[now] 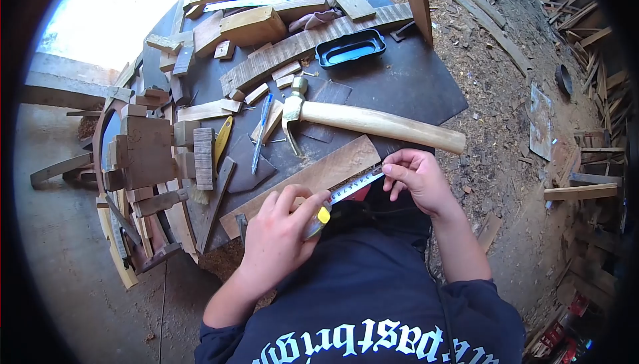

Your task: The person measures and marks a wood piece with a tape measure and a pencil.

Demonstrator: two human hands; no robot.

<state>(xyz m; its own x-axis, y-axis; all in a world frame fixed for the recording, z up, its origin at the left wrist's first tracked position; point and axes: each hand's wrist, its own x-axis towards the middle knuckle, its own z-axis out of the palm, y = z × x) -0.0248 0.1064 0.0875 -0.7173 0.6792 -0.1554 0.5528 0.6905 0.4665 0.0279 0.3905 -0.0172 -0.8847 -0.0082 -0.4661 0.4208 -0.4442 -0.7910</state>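
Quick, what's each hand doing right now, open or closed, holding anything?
Left hand: closed around the tape measure.
Right hand: thumb and fingers closed at the end of the extended blade.

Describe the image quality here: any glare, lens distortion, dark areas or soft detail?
Head view: glare blows out the upper left; head view: wide-lens distortion bows the scene toward black, rounded edges; head view: the hammer looks fairly sharp, and some numbers on the tape measure are readable; head view: the wood pile at far right looks dimmer and softer.
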